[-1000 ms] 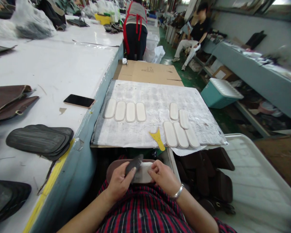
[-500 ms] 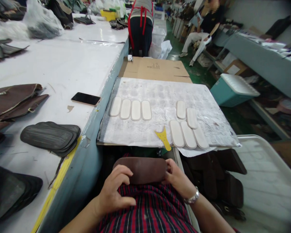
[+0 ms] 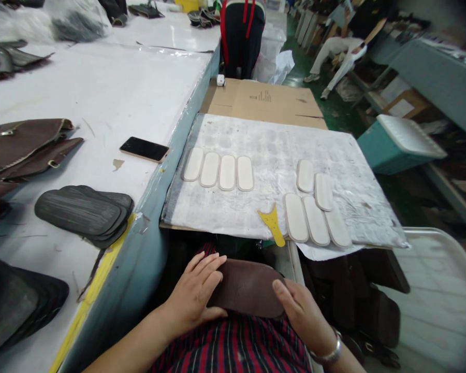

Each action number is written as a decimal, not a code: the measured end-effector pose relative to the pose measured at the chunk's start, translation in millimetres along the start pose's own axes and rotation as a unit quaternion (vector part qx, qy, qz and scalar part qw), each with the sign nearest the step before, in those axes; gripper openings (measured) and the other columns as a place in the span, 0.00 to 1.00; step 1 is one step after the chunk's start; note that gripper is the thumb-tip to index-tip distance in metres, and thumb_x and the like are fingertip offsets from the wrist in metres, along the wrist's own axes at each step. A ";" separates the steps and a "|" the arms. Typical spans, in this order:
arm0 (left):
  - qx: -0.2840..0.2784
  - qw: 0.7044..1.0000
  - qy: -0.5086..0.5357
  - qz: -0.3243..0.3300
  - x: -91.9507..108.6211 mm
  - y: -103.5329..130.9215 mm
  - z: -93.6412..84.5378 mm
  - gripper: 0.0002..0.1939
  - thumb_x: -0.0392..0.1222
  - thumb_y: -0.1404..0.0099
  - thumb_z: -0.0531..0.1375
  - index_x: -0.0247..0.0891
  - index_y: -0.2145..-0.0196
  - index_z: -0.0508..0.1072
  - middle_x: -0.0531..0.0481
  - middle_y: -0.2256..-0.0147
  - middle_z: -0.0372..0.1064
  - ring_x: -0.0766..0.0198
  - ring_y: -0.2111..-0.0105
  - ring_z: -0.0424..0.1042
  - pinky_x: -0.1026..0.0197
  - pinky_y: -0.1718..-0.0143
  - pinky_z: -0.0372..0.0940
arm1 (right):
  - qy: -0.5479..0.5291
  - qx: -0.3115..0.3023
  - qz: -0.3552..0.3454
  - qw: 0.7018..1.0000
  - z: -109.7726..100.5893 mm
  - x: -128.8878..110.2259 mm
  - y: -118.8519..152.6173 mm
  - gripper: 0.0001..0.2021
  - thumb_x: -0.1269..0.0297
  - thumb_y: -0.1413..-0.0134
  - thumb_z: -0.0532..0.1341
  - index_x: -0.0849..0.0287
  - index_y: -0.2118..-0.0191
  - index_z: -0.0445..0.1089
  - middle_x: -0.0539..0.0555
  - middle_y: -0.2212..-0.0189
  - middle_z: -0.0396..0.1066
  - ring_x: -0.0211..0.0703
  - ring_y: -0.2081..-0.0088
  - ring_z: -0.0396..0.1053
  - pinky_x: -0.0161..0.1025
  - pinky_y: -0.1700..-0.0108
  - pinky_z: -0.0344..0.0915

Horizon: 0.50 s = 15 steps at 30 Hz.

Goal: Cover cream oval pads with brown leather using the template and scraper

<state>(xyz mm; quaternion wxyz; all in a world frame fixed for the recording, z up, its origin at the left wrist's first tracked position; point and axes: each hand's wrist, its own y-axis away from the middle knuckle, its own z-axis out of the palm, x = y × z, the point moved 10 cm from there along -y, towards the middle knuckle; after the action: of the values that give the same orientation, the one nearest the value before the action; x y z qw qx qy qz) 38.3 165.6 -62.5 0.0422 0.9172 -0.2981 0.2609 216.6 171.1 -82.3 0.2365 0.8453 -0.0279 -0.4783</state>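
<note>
- Holding a dark brown leather panel [image 3: 252,290] low over the striped garment [image 3: 233,347], just in front of the covered board [image 3: 217,215], probably for working close to the body.
- Gripping its right end with the right hand [image 3: 305,313], with thumb on top, likely to prevent slipping.
- Laying the left hand [image 3: 196,290] over the left end, with fingers spread and not closed, perhaps to steady and flatten the leather.
- Showing four white oval pads [image 3: 227,173] in a neat row on the board, maybe for easy picking.
- Leaving the yellow forked tool [image 3: 272,225] at the near edge, seemingly for quick reach.
</note>
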 end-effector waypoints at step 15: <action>-0.048 0.996 -0.055 0.049 8.2 -5.1 9.6 0.33 0.52 0.48 0.61 0.44 0.45 0.58 0.44 0.43 0.55 0.50 0.43 0.52 0.39 0.43 0.41 | -0.009 -0.079 0.100 0.992 21.8 35.4 1.1 0.14 0.53 0.47 0.53 0.58 0.74 0.64 0.48 0.84 0.65 0.38 0.83 0.66 0.31 0.81 0.59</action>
<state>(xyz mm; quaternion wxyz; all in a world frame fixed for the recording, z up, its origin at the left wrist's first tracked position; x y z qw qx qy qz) 51.2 163.2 -66.2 0.0566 0.9114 -0.3569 0.1968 218.0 152.3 -119.4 0.3486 0.8127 -0.0764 -0.4607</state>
